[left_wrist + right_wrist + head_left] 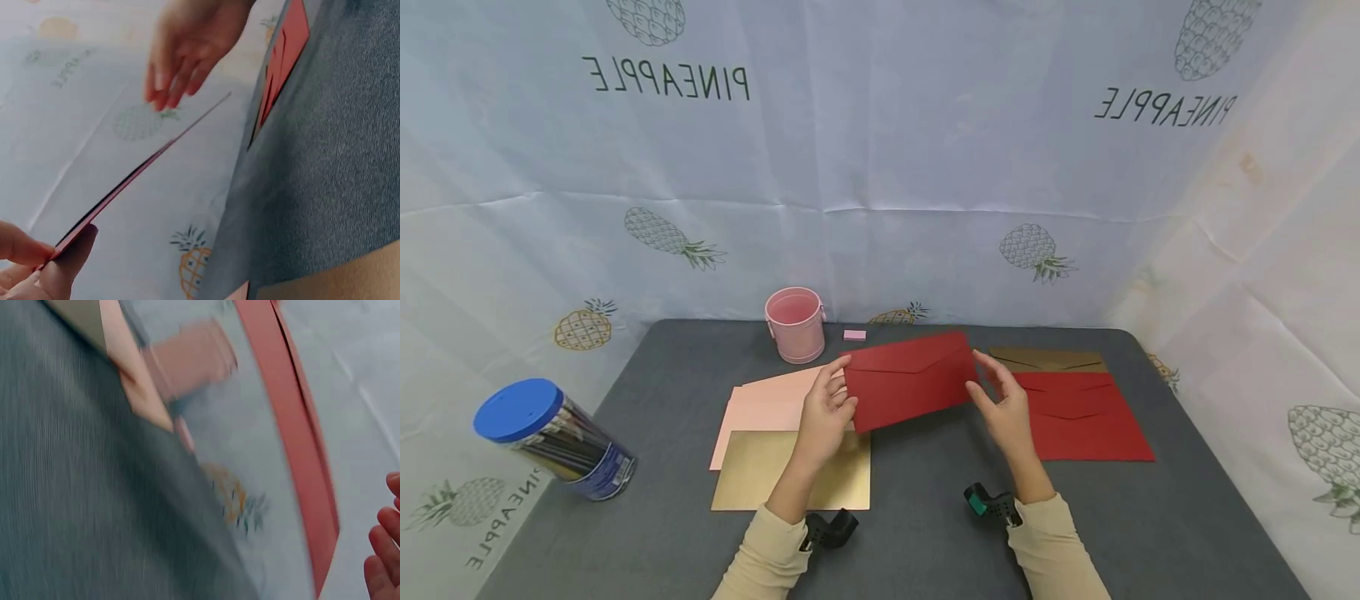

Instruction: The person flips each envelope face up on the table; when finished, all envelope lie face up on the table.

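Observation:
A red envelope is held up over the middle of the table, tilted, with its flap side showing. My left hand pinches its left end between thumb and fingers, as the left wrist view also shows. Beside the right end, my right hand has its fingers spread. In the right wrist view, a gap separates the right fingertips from the envelope. Beneath my left forearm lies a gold envelope, with pink envelopes behind it. Red envelopes overlap a brown-gold one to my right.
A pink bucket stands at the back edge beside a small pink block. At the left edge is a clear jar of pencils with a blue lid. A pineapple-print cloth hangs behind the grey table.

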### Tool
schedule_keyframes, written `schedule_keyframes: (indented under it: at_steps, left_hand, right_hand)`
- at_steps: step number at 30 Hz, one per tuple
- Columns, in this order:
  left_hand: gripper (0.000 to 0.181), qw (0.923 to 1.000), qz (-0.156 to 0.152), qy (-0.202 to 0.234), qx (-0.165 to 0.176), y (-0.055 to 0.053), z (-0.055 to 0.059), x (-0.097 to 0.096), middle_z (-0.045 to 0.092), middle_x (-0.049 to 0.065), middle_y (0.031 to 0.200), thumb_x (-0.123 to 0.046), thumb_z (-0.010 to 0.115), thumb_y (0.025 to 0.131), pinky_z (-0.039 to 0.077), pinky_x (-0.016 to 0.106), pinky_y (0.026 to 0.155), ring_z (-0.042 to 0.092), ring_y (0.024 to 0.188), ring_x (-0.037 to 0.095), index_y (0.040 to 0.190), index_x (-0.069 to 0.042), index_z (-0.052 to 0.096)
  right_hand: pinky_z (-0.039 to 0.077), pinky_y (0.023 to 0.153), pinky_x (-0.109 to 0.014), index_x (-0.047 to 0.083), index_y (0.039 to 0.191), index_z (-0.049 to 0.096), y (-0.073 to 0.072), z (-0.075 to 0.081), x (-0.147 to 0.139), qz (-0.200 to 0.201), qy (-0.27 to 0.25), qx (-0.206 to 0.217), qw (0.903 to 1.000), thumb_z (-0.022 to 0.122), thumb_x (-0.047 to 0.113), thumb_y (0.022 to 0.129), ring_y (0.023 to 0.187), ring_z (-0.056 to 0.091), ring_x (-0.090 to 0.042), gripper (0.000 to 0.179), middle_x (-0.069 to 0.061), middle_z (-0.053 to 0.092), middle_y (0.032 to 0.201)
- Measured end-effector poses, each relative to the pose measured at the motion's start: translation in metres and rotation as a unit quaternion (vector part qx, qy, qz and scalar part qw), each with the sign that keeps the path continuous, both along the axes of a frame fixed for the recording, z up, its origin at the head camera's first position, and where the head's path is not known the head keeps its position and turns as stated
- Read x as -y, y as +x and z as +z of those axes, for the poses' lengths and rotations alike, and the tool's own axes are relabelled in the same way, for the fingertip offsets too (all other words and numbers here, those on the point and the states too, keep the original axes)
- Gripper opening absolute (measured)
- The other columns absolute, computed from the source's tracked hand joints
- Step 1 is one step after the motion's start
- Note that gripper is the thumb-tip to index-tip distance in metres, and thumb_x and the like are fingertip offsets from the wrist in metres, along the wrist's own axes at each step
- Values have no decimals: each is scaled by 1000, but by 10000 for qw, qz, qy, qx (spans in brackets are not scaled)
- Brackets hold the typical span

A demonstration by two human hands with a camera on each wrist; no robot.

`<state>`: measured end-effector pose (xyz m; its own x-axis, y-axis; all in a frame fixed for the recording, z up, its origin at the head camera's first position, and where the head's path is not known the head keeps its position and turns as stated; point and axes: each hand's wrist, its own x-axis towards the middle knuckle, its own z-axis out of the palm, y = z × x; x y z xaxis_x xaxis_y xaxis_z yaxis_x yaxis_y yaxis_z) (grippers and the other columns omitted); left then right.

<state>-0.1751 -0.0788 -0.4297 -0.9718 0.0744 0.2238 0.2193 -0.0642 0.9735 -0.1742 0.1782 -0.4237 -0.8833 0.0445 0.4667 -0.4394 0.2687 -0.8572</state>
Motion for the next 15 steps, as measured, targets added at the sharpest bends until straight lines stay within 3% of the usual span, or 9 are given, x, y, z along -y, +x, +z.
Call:
schedule_keyframes:
  at_steps: [5,10,15]
  left_hand:
    - [60,9978,-320,412,403,-6,-6,7,55,27,125,17,45,86,57,37,78,61,109,38,140,-8,39]
    - [62,9921,-618,717,824,-9,-12,10,54,27,124,19,45,86,58,38,75,63,106,32,139,-12,41]
    - [62,9899,-781,768,903,-11,-20,9,54,28,125,20,45,85,58,38,78,63,106,29,139,-10,40]
  right_hand:
    - [38,99,-9,-7,136,44,-9,-19,-22,-117,-451,733,9962,61,-4,88,120,44,-4,51,-24,42,142]
    - [42,94,-9,-1,141,40,-19,-42,-36,252,-868,1229,9883,60,2,91,122,43,-4,54,-21,38,146]
    - [45,89,-9,-1,140,41,-23,-54,-41,395,-973,1279,9862,60,7,92,116,46,-7,52,-13,43,141]
